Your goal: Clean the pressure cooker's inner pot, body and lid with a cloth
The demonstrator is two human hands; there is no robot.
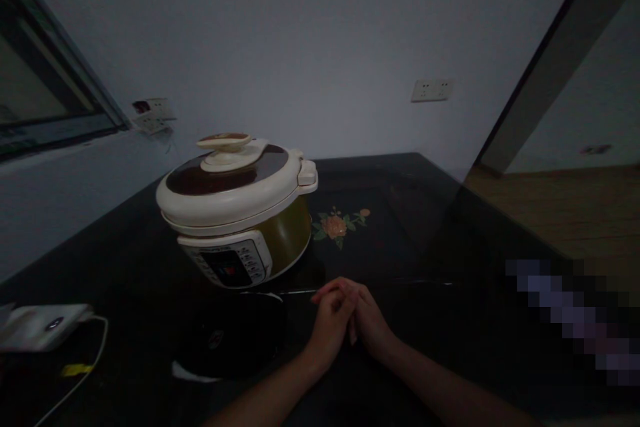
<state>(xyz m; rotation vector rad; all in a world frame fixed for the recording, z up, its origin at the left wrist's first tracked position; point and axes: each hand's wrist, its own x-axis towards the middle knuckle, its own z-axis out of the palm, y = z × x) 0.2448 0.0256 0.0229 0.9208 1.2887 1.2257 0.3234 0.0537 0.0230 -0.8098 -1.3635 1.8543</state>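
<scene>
"One dark desk (425, 240) spreads wide. What stands largest on it?"

"The cooker (287, 230), upright; its body looks round, with no clear long axis. A flat black item (240, 337) lies on its near side."

"Which hand is nearer the cooker?"

"The left hand (330, 320): the cooker lies ahead of it and to its left, near but untouched. The right hand (371, 323) sits farther off."

"And the fingers (340, 285)?"

"Folded narrow, one hand's against the other's; no object shows in them."

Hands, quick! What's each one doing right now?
Left hand: closed, clasped with the right hand; no object seen in it.
Right hand: closed, clasped with the left; no object seen in it.
</scene>
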